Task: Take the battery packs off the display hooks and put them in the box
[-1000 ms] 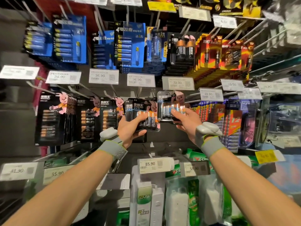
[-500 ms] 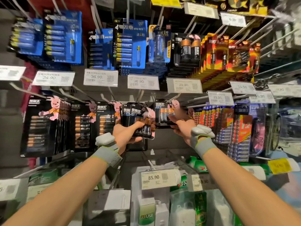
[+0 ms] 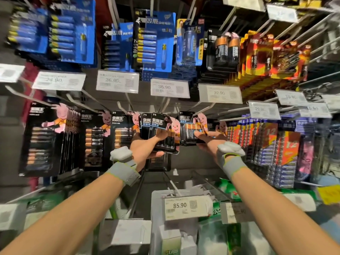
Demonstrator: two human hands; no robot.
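Shop, battery packs [image 3: 154,41] hung on display hooks [image 3: 27,95], printed price tags [image 3: 117,83]

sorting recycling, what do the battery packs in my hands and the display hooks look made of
The battery packs in the left hand and the single pack in the right hand: likely glossy printed black card with a clear plastic blister, glinting over the cells. The display hooks: thin pale rods, probably painted or coated metal wire; blur leaves it open.
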